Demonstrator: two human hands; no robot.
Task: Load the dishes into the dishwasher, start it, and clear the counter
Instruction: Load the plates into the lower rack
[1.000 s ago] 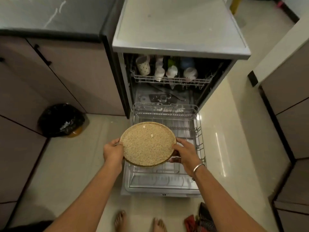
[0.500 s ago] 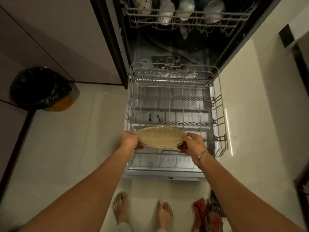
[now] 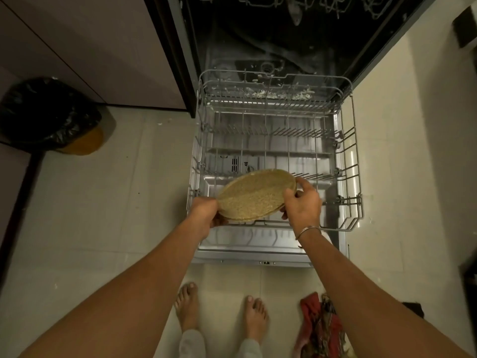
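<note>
we hold a round speckled tan plate (image 3: 254, 195) tilted over the front of the pulled-out lower rack (image 3: 348, 161). left hand (image 3: 204, 215) grips its near-left rim, right hand (image 3: 302, 202) fingers curl round its right edge.

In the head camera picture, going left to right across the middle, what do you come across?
Black-bagged trash bin → left hand → speckled plate, gripped by both hands → right hand → right wall of the lower rack.
</note>
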